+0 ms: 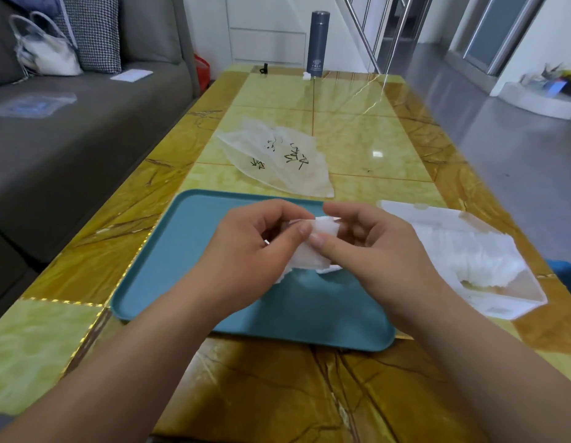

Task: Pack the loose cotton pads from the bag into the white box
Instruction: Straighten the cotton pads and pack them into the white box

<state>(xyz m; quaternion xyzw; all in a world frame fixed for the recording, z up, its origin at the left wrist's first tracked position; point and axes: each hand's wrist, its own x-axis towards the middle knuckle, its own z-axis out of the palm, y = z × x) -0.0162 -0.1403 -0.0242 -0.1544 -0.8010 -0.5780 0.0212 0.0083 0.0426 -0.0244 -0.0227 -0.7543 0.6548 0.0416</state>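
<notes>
**Q.** Head view, centre of frame: what do your hands hold?
**A.** Your left hand (261, 238) and right hand (373, 244) both pinch one small stack of cotton pads (312, 251) between thumb and curled fingers, above the teal tray (181, 266).

**Q.** Where are the bag and the box?
**A.** The bag (277, 158) lies flat, upper centre. The white box (514, 310) stands open at right, beside the tray, partly filled.

**Q.** Which step is this, and what comes next?
**A.** Probably squaring the stack. Next, carry it right and seat it against the pads already packed, keeping your pinch firm so it does not fan.
</notes>
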